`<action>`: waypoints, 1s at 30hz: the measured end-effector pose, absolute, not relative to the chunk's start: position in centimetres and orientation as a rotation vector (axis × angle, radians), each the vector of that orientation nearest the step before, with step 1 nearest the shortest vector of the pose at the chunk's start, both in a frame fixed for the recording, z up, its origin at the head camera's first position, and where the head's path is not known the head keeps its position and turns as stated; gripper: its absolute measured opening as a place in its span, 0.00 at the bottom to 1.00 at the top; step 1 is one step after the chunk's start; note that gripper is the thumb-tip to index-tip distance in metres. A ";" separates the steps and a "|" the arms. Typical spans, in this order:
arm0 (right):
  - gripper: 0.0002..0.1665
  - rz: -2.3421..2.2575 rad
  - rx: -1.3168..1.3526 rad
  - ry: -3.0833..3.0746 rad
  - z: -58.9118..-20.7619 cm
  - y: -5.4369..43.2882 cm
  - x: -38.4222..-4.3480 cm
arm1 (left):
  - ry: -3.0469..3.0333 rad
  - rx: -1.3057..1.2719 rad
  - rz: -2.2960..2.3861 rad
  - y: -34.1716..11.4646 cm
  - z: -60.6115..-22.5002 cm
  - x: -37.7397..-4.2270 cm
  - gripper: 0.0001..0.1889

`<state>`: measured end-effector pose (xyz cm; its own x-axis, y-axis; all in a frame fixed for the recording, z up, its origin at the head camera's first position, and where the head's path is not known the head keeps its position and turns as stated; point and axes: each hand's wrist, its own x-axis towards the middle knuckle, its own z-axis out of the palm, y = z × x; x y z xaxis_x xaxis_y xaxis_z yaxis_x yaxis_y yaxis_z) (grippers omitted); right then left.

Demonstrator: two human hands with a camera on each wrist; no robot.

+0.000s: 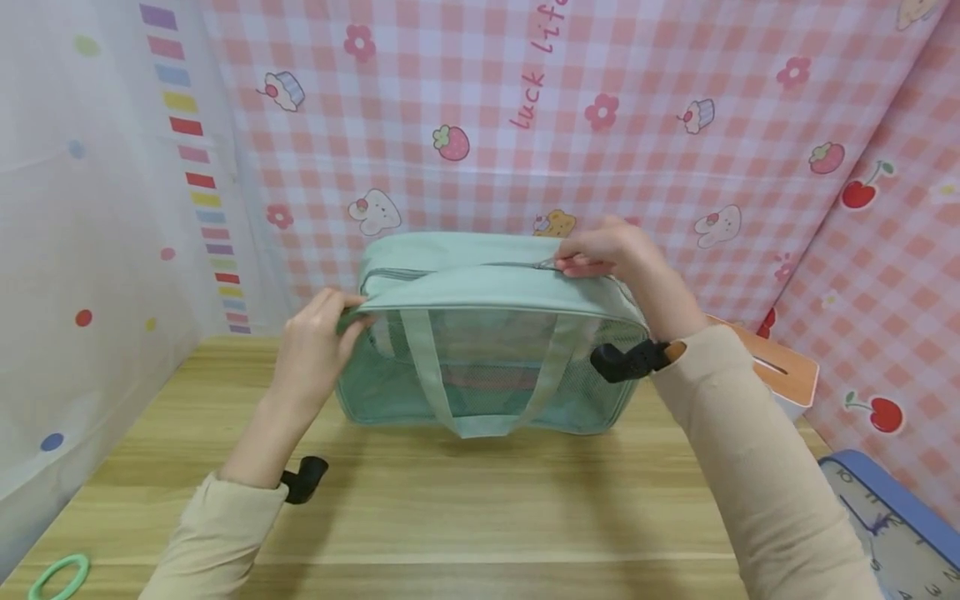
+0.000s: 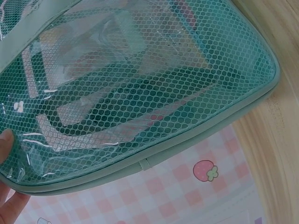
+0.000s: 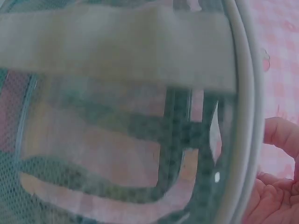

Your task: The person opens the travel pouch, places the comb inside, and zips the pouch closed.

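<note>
A mint-green mesh bag with see-through panels stands on the wooden table, its front strap handle hanging down. My left hand pinches the bag's upper left corner between thumb and fingers. At the right of the top, my right hand pinches the zipper at its pull, which the fingers mostly hide. The zipper runs along the top, with dark teeth showing on the left. In the left wrist view, mesh and clear plastic fill the frame. Fingers of my right hand curl beside the bag's piped edge.
Behind the bag hangs a pink checked cloth. An orange-topped box with a slot stands behind my right forearm. A blue-framed clock is at the right edge, and a green ring lies at the front left.
</note>
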<state>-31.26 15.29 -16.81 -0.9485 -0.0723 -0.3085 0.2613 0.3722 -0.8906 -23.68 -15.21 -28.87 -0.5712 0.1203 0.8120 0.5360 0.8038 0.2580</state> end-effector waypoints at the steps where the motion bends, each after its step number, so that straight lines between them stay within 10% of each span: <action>1: 0.30 -1.609 0.172 2.339 -16.8 15.7 -31.3 | -2.133 -0.481 -0.618 -15.2 -28.9 -23.7 0.12; 7: 0.37 -1.607 0.153 2.350 -16.7 18.1 -31.2 | -2.133 -0.480 -0.623 -15.4 -28.7 -23.6 0.12; 14: 0.04 -1.631 0.140 2.342 -16.7 20.6 -30.7 | -2.140 -0.483 -0.630 -15.4 -28.7 -23.7 0.12; 30: 0.10 -1.643 0.173 2.239 -19.1 25.7 -30.9 | -2.143 -0.471 -0.617 -15.2 -28.8 -23.5 0.11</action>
